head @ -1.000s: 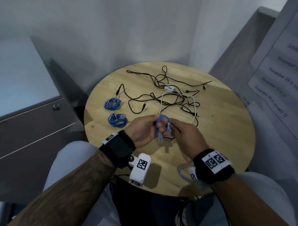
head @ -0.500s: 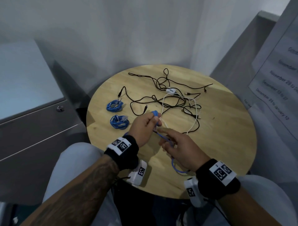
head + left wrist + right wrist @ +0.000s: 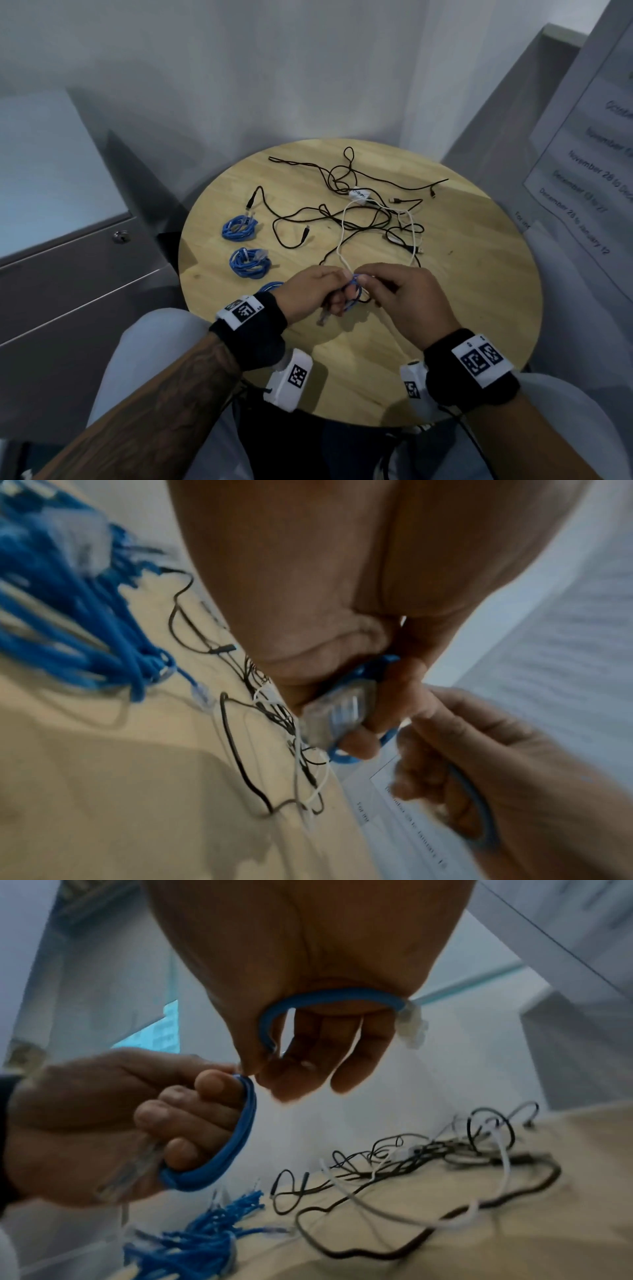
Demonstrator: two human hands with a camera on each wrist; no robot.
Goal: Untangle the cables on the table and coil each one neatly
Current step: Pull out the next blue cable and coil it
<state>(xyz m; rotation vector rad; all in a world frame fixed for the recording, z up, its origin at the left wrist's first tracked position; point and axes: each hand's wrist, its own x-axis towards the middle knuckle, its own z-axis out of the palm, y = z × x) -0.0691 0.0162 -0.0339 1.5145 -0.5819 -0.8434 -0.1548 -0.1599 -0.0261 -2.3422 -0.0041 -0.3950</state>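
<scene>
Both hands meet over the near part of the round wooden table, working a thin blue cable. The left hand has its fingers curled through a small tight coil of it, a few smooth rubbery loops stacked together, with a clear plastic plug sticking out below the knuckles. The right hand pinches the loose end: in the right wrist view the cable arcs across the palm and ends in a second clear plug by the little-finger side. So both hands are clenched on that same cable, held a bit above the wood.

Left of the hands, two finished blue coils lie flat on the table one behind the other, roundish bundles with pale plugs poking out. A third bit of blue peeks out right behind the left wrist, mostly hidden.

Further back in the middle sits the tangle: thin black cords looping over each other, plus a glossy white cable that runs from a little white block toward the hands. The table grain is light, planked. A grey metal cabinet with a lock stands to the left.
</scene>
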